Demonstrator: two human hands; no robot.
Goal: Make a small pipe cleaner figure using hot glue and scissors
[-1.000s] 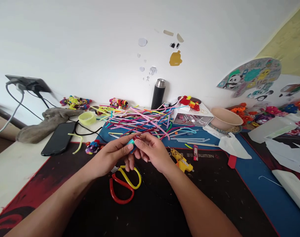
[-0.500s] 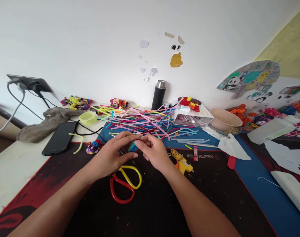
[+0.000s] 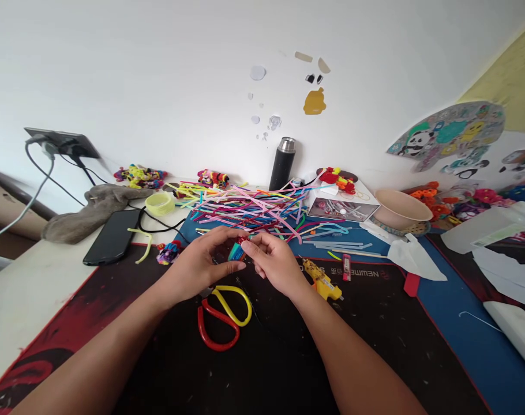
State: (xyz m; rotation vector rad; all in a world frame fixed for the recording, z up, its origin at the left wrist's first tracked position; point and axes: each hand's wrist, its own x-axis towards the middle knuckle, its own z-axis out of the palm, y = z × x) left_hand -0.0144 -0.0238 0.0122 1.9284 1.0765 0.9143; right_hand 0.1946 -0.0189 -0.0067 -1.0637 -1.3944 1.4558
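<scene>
Between my two hands is a small blue, teal and red craft piece [image 3: 236, 252], which looks like bent pipe cleaners; fingers cover much of it. My left hand [image 3: 204, 260] curves around its left side, thumb below and fingers above. From the right, my right hand [image 3: 273, 262] pinches it between thumb and fingers. Just below them, scissors with one red and one yellow handle [image 3: 225, 317] lie on the dark mat [image 3: 271, 369], their blades partly under my left hand. A yellow glue gun [image 3: 325, 285] rests right of my right hand.
Behind the hands spreads a heap of coloured pipe cleaners [image 3: 249, 207]. A black flask [image 3: 283, 164] stands by the wall. To the left are a phone [image 3: 111, 237] and a yellow-green tape roll [image 3: 160, 203]; rightward, a white drawer box [image 3: 344, 207] and a beige bowl [image 3: 403, 207].
The view has shifted slightly, so things appear farther right. My left fingers have drawn back and bent around the craft piece, and more of its red part shows.
</scene>
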